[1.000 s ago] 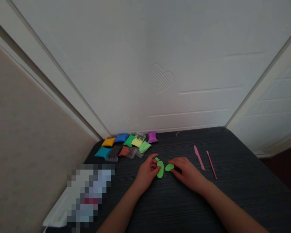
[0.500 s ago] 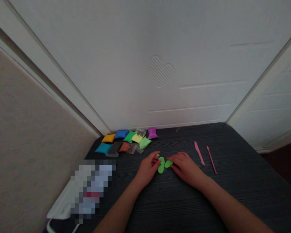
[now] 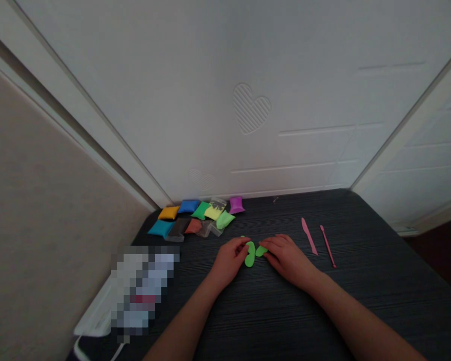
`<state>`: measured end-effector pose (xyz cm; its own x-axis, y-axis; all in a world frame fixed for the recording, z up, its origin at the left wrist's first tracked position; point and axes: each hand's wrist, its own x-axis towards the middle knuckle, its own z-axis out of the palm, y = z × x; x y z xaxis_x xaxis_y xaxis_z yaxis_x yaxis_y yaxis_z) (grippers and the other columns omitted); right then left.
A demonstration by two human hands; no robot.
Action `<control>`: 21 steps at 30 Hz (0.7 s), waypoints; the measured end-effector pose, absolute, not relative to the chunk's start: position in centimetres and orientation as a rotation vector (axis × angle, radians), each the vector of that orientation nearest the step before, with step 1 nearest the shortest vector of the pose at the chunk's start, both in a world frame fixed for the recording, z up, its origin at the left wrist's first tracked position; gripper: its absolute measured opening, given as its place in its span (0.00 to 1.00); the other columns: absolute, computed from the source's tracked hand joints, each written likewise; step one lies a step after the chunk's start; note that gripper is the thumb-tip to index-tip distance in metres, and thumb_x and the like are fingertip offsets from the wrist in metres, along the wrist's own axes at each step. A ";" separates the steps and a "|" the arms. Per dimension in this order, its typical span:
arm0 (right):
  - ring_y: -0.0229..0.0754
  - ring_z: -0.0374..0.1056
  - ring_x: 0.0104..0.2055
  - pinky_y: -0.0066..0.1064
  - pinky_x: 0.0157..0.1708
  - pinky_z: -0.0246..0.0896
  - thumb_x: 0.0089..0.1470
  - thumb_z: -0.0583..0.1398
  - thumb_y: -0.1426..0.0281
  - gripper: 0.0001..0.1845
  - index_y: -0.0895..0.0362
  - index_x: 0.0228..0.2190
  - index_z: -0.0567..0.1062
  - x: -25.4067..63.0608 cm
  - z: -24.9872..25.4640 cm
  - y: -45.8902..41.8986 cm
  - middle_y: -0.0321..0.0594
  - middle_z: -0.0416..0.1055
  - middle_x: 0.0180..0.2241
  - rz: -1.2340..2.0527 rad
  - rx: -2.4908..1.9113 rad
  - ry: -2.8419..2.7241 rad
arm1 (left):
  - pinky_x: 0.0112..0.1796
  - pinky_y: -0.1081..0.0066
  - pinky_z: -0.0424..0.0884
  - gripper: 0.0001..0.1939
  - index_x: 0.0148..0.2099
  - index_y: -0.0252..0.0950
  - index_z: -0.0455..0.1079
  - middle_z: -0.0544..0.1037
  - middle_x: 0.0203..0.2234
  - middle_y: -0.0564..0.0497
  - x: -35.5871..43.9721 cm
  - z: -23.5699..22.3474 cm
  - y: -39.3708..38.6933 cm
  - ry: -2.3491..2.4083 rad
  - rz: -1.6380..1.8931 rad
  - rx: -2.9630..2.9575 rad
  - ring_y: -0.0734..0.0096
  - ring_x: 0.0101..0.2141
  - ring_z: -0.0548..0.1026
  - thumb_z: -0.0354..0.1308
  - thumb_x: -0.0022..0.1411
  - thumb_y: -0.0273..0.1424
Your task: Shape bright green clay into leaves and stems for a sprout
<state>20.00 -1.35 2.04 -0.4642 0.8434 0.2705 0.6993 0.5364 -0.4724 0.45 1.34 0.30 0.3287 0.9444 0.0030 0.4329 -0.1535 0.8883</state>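
On the dark table, several flat, rounded pieces of light green clay lie close together between my hands. My left hand (image 3: 229, 260) is closed, its thumb and fingers pinching at the edge of the left green clay pieces (image 3: 250, 260). A small bit of green shows beyond its fingertips, mostly hidden. My right hand (image 3: 287, 258) curls from the other side, thumb and fingers closed on a separate oval green clay piece (image 3: 261, 251). A narrow gap parts this oval from the left pieces.
A pink plastic knife (image 3: 308, 235) and a thin pink modelling tool (image 3: 327, 245) lie to the right. Coloured clay packets, among them a purple packet (image 3: 236, 204) and a teal packet (image 3: 161, 228), lie at the back left. A blurred white object (image 3: 97, 316) stands front left.
My left fingers have shifted slightly and now cover more of the small green bit at their tips. My right hand has barely moved on its oval piece.
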 end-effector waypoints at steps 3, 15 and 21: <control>0.41 0.64 0.45 0.41 0.49 0.51 0.53 0.53 0.73 0.15 0.52 0.44 0.67 20.0 2.1 -1.4 0.40 0.70 0.42 0.408 -1.251 -2.293 | 0.36 0.70 0.67 0.14 0.43 0.37 0.69 0.73 0.34 0.49 0.4 0.2 1.4 1.249 0.763 1.764 0.69 0.33 0.71 0.49 0.57 0.35; 0.40 0.64 0.45 0.41 0.50 0.50 0.53 0.54 0.71 0.14 0.52 0.43 0.68 20.1 2.2 -1.4 0.39 0.71 0.42 0.436 -1.257 -2.276 | 0.33 0.71 0.66 0.12 0.40 0.36 0.70 0.74 0.30 0.49 0.4 0.3 1.4 1.305 0.786 1.745 0.70 0.29 0.70 0.51 0.55 0.35; 0.41 0.65 0.45 0.42 0.50 0.50 0.52 0.54 0.70 0.15 0.52 0.44 0.68 20.1 2.1 -1.4 0.40 0.71 0.42 0.446 -1.249 -2.264 | 0.30 0.72 0.67 0.13 0.40 0.35 0.69 0.74 0.28 0.50 0.5 0.1 1.5 1.305 0.783 1.681 0.71 0.27 0.71 0.52 0.54 0.36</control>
